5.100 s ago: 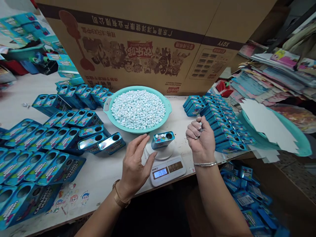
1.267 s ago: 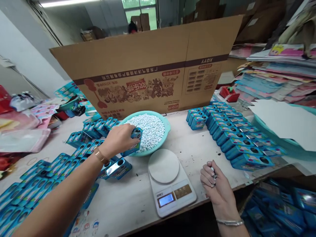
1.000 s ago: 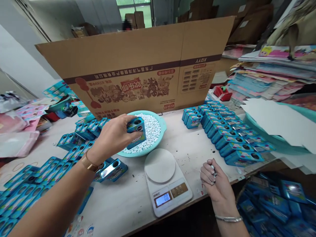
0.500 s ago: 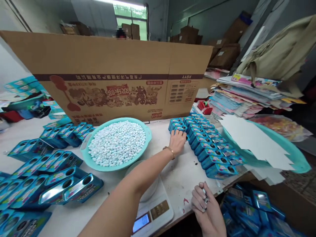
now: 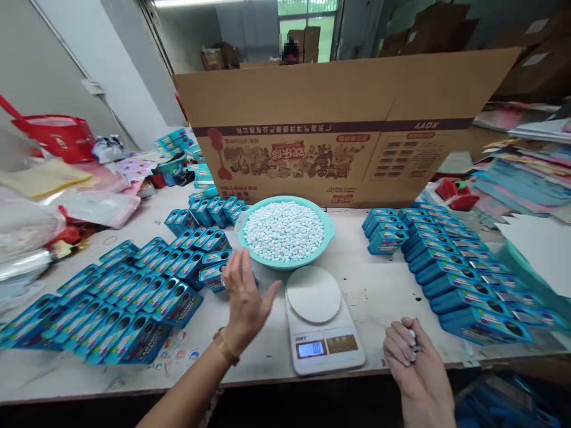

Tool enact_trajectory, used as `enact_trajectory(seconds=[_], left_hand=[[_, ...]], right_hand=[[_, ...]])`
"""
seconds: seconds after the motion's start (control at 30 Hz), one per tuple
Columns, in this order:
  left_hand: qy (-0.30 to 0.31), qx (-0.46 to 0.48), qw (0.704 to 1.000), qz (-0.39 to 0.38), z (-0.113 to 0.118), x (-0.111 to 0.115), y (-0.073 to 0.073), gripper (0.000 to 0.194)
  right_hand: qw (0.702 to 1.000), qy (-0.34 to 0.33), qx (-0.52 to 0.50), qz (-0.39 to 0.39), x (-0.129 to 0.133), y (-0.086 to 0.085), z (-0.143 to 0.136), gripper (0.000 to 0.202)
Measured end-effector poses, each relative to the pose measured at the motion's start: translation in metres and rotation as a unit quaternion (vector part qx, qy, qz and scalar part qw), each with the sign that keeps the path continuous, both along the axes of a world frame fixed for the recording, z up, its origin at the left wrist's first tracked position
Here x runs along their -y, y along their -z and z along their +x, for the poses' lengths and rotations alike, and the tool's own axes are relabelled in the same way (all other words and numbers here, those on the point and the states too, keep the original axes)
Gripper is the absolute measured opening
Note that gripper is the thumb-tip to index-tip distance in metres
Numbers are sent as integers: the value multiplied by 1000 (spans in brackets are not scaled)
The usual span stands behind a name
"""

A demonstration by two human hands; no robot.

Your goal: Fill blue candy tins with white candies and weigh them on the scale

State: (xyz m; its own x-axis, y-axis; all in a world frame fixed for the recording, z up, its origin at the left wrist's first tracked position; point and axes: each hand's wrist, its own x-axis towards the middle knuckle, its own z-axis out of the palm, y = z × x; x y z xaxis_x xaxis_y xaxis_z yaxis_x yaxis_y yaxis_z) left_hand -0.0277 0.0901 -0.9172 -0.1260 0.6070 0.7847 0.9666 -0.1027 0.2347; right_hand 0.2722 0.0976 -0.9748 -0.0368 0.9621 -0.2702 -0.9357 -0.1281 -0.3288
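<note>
My left hand is open, its fingers stretched and thumb apart, beside the nearest blue box of the left group. Part of that box is hidden behind the fingers. Low on the right, over the table's front edge, my right hand is curled shut on some small pale candies; how many I cannot tell. A turquoise bowl full of white and pale-blue candies stands in the middle. In front of it lies a white kitchen scale reading 0.0, its round plate bare.
Rows of blue boxes with dark round openings fill the left; more boxes stand right. A tall cardboard carton walls off the back. Paper stacks and a red tape dispenser lie right. Plastic bags lie left.
My left hand has moved from the right-hand boxes across to the left group and opened. The view has turned left. My right hand stays curled.
</note>
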Motion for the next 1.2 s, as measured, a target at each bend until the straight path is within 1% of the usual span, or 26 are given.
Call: enact_trajectory(seconds=[0.03,0.07,0.1,0.17,0.23,0.3,0.4,0.47,0.57,0.67,0.73,0.8,0.87,0.93,0.97,1.0,1.03,1.1,1.2], left_hand=[[-35,-16,999,-30,-20,3,4,88],[-56,-30,996,-70,-35,3,8,82],[-61,-45,991,-110,-47,3,12,76],[-51,-67,982,-170,-59,3,19,58],[-40,-82,979,-181,-64,6,25,44],[-32,-88,983,-160,-64,12,28,35],[11,-77,988,-135,-58,23,25,28],[50,-56,989,-129,-45,28,17,27],[125,-26,983,-135,-13,23,-1,28],[189,-17,967,-171,26,2,-12,29],[203,-26,957,-204,47,-15,-13,28],[203,-36,955,-215,59,-27,-12,35],[199,-31,963,-178,60,-30,-11,58],[185,-1,977,-109,51,-24,-12,86],[171,23,982,-77,44,-19,-12,94],[154,49,985,-55,36,-12,-12,96],[134,74,987,-43,27,-5,-12,94],[94,116,988,-48,10,9,-6,85],[55,147,985,-72,-8,26,7,77]], right_hand=[[1000,-5,-2,-3,1,-4,-8,28],[1000,-9,-3,-5,2,-8,-16,28],[1000,-11,-3,-7,3,-12,-24,28],[1000,-13,1,-7,6,-18,-35,30],[1000,-15,14,-2,10,-20,-38,31],[999,-14,34,10,14,-18,-33,30],[998,-12,60,23,17,-12,-23,28],[998,-5,63,22,16,-10,-21,28],[998,-8,54,18,10,-11,-24,28],[998,-32,52,28,2,-15,-29,26],[997,-43,56,37,-2,-16,-28,25],[997,-41,56,37,-4,-15,-24,26],[998,-26,50,26,-4,-14,-19,27],[999,-7,45,9,-5,-12,-14,29],[999,2,44,-1,-5,-11,-12,29],[999,10,45,-9,-6,-11,-11,29],[999,16,46,-16,-7,-11,-11,29],[998,24,47,-23,-10,-12,-13,28],[998,16,53,-18,-16,-16,-18,26]])
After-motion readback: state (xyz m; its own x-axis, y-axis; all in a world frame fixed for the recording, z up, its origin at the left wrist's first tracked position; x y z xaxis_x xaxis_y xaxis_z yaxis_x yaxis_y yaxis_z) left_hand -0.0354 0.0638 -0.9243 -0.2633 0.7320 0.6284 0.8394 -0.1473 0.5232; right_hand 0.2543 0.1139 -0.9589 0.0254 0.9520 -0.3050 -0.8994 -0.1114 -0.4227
